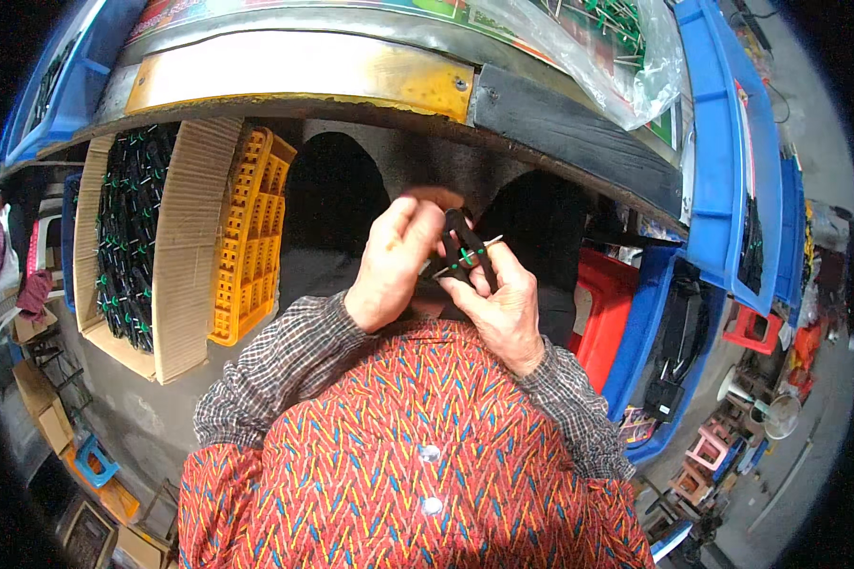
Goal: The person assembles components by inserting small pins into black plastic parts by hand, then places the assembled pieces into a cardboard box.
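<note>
In front of my lap, my right hand (pixel 505 303) grips a small bundle of black cable (pixel 457 232) between thumb and fingers. A green tie (pixel 468 256) crosses the bundle, and thin pale tips stick out at its sides. Against the bundle's upper left side is my left hand (pixel 403 248), its fingers curled in and partly blurred by motion. What those fingertips hold is hidden.
Left stands a cardboard box (pixel 182 266) of similar black bundles with green ties, beside a yellow plastic crate (pixel 250 237). Ahead runs the worktable edge (pixel 579 128), with a clear plastic bag (pixel 626 85) of green ties on top. Blue bins (pixel 640 332) and a red stool (pixel 603 313) stand right.
</note>
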Tool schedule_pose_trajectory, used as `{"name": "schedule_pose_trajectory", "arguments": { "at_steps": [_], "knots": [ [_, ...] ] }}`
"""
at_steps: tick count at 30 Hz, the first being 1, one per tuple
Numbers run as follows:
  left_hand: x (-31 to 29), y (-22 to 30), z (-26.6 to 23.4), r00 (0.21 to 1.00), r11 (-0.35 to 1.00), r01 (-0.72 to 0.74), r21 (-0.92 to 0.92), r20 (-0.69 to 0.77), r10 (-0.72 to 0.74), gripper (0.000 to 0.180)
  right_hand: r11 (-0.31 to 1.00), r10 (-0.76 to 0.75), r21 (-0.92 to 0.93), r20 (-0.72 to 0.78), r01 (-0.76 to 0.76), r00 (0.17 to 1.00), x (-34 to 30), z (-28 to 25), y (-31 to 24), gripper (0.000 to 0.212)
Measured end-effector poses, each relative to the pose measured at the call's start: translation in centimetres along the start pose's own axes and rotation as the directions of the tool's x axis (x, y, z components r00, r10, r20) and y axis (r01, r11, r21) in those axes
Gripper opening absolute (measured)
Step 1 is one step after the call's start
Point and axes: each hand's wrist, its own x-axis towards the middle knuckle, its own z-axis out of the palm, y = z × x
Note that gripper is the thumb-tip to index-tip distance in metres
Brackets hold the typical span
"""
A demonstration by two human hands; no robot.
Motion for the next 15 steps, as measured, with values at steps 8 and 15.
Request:
{"name": "schedule_pose_trajectory", "arguments": {
  "at_steps": [8,15],
  "knots": [
    [-1.9,1.5,-0.2,0.997,0.998,0.067,-0.002,0.045,-0.067,0.018,0.851,0.135,0.500,0.087,-0.160,0.987,-0.5,-0.3,-1.8,0.012],
    [-2.0,1.9,-0.6,0.996,0.997,0.079,0.008,0.047,-0.079,0.018,0.909,0.115,0.382,0.155,-0.166,0.981,-0.4,-0.8,-2.1,0.024]
  ]
}}
